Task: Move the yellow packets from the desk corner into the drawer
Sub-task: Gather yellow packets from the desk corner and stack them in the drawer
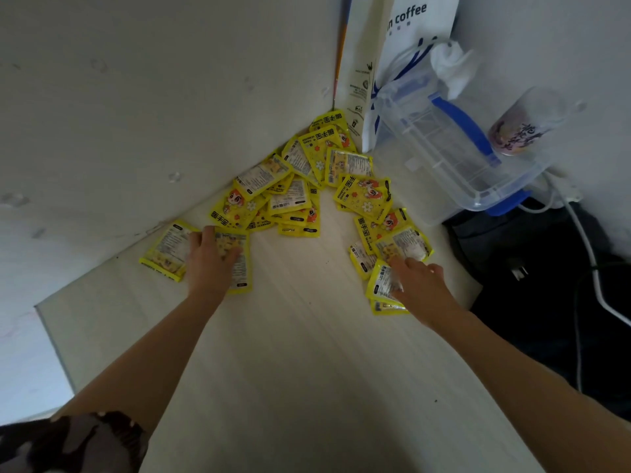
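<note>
Two bare hands reach into the far corner of a pale surface (307, 353), where yellow packets (297, 196) lie heaped against the wall. The pile runs from the corner outward in 2 arms, 1 toward each hand, with bare surface between them.

The left hand (210, 259) lies flat, palm down and fingers spread, on the nearest packet (235, 264) of the left arm; another packet (169, 250) sits just beside its thumb side. The right hand (421, 281) rests its fingertips on a packet (384, 281) at the near end of the right arm. Neither grip has closed: both hands are open and pressing on packets, not lifting any.

Each hand is nearest its own side of the pile, and the rest of the packets lie ahead of the fingers, toward the corner. Judging from this, the coming move is a rake toward the body, gathering packets into a stack. The drawer is not in view. A clear box (454, 158) with a blue handle and a paper bag (403, 35) stand just right of the pile.
</note>
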The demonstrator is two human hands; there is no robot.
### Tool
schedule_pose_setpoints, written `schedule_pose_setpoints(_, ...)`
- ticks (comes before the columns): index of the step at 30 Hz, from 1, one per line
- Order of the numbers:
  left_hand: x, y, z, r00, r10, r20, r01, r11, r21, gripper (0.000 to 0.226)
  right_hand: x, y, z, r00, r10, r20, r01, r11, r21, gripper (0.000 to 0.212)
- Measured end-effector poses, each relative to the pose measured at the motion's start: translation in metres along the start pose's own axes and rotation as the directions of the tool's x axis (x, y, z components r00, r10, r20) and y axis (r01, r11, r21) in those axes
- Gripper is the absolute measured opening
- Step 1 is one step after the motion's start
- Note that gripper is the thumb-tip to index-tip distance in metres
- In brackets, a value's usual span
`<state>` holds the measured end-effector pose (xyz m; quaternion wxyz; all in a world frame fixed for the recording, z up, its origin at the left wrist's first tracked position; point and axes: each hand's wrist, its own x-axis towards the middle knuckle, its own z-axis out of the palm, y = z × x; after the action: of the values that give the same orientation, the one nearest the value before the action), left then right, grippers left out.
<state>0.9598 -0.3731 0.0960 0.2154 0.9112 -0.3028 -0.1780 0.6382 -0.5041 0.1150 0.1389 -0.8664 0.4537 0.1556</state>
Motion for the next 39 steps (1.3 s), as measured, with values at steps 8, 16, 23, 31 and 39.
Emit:
schedule_pose_setpoints(8,0.006,0.025,-0.004,0.954,-0.258,0.151,0.299,0.821,-0.486,0.081,-0.002,0.007,-0.013,0.992,-0.055,0.110,0.028,0.972,0.233,0.051)
schedule_pose_setpoints(16,0.052,0.056,-0.016,0.971,-0.142,0.193,0.216,0.868,-0.448,0.040,0.025,0.023,-0.034,0.994,-0.101,0.035,0.092,0.976,0.199,0.025)
schedule_pose_setpoints(23,0.096,0.095,-0.025,0.983,0.110,0.149,-0.102,0.993,-0.061,0.041,0.056,0.035,-0.047,0.993,-0.091,0.071,0.083,0.991,0.106,0.027)
schedule_pose_setpoints(31,0.108,0.103,-0.004,0.960,0.138,0.243,-0.154,0.987,0.050,0.036,0.062,0.035,-0.027,0.991,-0.121,0.061,0.115,0.988,0.101,0.047)
schedule_pose_setpoints(39,0.092,0.088,0.012,0.977,0.131,0.170,-0.148,0.985,0.088,0.039,0.052,0.038,-0.018,0.983,-0.179,-0.047,0.181,0.983,0.040,0.035)
